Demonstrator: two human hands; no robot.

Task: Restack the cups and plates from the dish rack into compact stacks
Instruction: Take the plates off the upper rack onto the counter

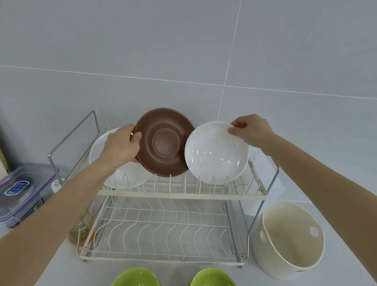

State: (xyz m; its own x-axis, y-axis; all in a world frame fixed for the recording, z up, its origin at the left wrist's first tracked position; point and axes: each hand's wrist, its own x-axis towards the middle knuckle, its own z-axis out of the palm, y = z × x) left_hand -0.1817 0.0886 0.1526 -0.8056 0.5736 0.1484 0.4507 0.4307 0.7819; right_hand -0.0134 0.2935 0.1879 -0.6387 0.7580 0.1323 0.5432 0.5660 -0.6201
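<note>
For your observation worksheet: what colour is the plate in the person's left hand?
Brown plate, gripped at its rim by the left hand; head view.

Left hand (121, 145): bare, no glove, ring or watch | Right hand (250, 131): bare, likewise unadorned | Forearms: both uncovered, no sleeve visible, entering from 7 and 4 o'clock

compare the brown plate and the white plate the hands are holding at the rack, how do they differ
The brown plate is dark and matte; the white plate is glossy with glints. The brown plate shows its underside with a raised foot ring; the white plate shows its hollow eating side. The left hand grips the brown plate's left edge; the right hand pinches the white plate's top right rim. Both are round and upright over the dish rack top tier.
</note>
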